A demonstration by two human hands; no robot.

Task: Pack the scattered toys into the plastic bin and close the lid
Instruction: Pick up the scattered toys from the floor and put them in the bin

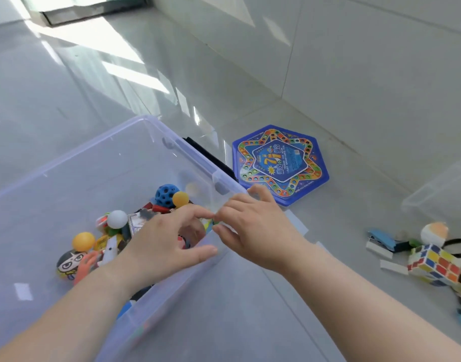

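**1. Bin.** Plastic bin sits on the tile floor, lower left of view, open, no lid on. The walls are clear and look thin; est. light, stiff and slick. Take hold at the rim or the end latch, not mid-wall.

**2. Contents.** The toys are piled at the right end: blue holed ball, orange balls, white ball, face toy and cards. The balls are light and will roll, so set them in rather than drop them.

**3. Hands.** Left hand is over the pile with fingers curled and thumb along the near wall. Right hand is just outside that wall, fingers curled. The fingertips of both meet at a small green piece. Which hand pinches it, if either, cannot be told.

**4. Outside the bin, approx. nearest first.**
- Hexagonal game board lies flat beside the bin. It is rigid and flush to smooth tile, so lift it at an edge.
- Puzzle cube is far right and hard. Grip it across opposite faces.
- White blocks and an orange-white ball are near the cube and need a pinch grip.
- Clear panel at the right edge is prob. the lid. It looks flexible, so use two hands.
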